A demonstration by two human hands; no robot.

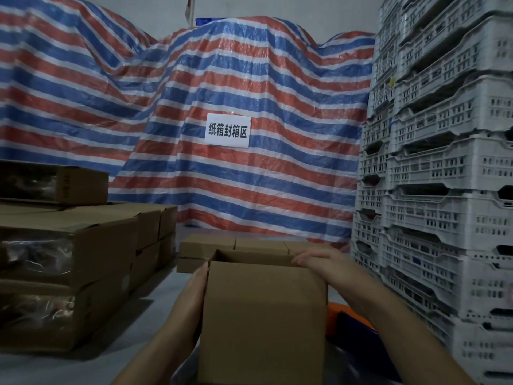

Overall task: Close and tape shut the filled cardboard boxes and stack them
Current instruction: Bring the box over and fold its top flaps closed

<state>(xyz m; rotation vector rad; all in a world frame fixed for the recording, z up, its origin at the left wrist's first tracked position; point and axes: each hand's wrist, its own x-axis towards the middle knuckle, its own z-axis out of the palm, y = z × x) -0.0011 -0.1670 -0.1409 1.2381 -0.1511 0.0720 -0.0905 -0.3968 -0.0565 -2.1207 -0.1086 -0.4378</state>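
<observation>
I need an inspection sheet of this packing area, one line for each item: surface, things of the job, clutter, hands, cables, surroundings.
Surface: pale grey floor, dim light.
Job's things: open cardboard box in front, top not closed, contents not visible; small closed boxes behind it; bigger stacked boxes at left. No tape seen.
Clutter: orange and dark blue object right of the open box, partly hidden, cannot identify.
Hands: left hand flat against the box's left side; right hand rests on its top right edge, fingers straight.
Cables: nothing seen.
Surroundings: striped tarpaulin with a white paper sign; stacked white plastic crates at right.
</observation>
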